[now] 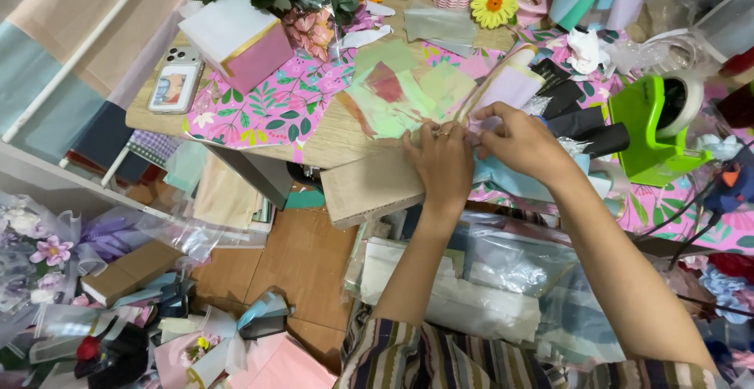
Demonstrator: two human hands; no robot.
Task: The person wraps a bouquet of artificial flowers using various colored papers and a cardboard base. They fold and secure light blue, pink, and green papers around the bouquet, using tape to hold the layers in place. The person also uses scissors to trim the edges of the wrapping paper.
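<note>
Hands meet at the wooden table's (369, 189) front edge: left hand (444, 161) and right hand (518, 142) both pinch a pale blue ribbon (503, 181) there. Green tape dispenser (652, 126) crowds the right, cellophane sheets (393, 94) lie just behind, and floral paper (267, 110) covers the left.

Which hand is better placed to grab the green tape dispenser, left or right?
Probably the right. The right hand is working at the pale wrapping paper on the side nearer the green tape dispenser, which stands to its right. The left hand would have to cross over it.
</note>
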